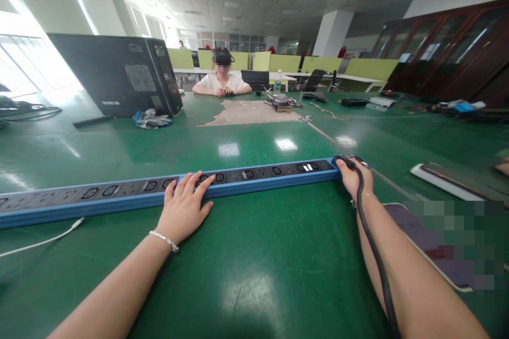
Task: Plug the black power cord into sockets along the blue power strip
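A long blue power strip (274, 172) with a black socket face lies across the green table, running out of view on the left. My left hand (185, 201) rests on its near edge and top, fingers spread over the sockets. At the strip's right end, my right hand (353, 177) has its fingers closed around the thick end of a black power cord (361, 206). That cord runs back over my right forearm. Whether its end is seated in the strip is hidden by the hand.
A white cable (47, 241) lies at the left. Behind stand a black computer case (119, 74) and gloves (151, 119). Across the table sits a person (222, 82), near a bottle (277, 82) and a round device (279, 100). A phone-like slab (417, 233) lies right of my forearm.
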Action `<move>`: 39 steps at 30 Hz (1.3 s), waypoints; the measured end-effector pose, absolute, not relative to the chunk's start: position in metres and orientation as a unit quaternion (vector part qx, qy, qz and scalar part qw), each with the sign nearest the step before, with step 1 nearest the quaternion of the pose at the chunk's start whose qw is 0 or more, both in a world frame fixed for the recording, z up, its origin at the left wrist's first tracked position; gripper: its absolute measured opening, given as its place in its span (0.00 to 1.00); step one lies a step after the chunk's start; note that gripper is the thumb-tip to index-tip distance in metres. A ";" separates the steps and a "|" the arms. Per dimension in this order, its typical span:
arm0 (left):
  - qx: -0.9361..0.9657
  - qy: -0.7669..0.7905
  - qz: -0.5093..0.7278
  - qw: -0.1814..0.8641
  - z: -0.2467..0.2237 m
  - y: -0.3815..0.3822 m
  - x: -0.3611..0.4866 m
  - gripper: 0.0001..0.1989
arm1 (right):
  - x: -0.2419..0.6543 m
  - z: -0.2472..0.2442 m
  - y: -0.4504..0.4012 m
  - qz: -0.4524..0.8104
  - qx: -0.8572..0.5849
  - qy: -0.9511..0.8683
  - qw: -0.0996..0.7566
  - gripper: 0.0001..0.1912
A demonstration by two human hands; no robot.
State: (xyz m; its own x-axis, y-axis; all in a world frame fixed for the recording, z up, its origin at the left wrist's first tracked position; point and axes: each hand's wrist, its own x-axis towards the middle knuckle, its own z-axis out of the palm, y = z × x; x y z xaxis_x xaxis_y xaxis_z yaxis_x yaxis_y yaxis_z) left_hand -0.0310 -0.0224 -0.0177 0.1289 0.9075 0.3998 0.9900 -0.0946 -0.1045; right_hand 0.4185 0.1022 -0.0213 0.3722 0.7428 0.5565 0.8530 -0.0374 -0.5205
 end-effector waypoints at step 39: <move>-0.730 -0.652 -0.117 0.170 -0.016 -0.023 -0.030 0.27 | 0.411 -0.027 0.102 -0.072 -0.732 -0.511 0.445 0.24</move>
